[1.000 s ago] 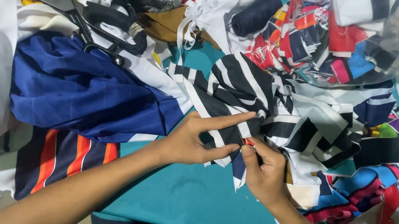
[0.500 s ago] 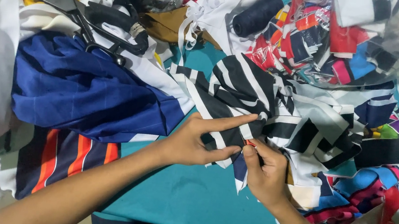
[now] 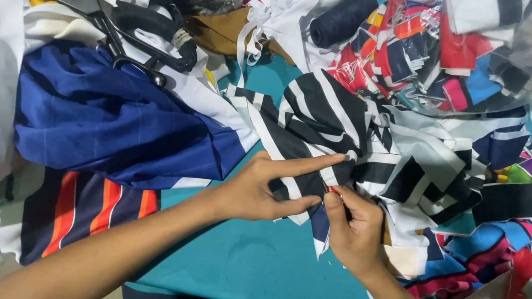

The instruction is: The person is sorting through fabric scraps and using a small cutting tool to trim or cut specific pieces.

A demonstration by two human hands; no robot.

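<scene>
Pinching a small red-handled tool (image 3: 333,190) in my right hand (image 3: 353,236); left hand (image 3: 261,192) flat, forefinger out, on striped fabric (image 3: 323,119) mid-table. Clear bag (image 3: 490,55) holds coloured scraps.

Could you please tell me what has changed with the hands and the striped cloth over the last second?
Very little. The left hand keeps its forefinger stretched across the black-and-white striped cloth, and the right hand stays pinched at the cloth's edge by a small red-tipped thing; it may have edged slightly. Nothing was picked up or let go. The scissors, blue cloth and dark thread spool have not moved.
</scene>
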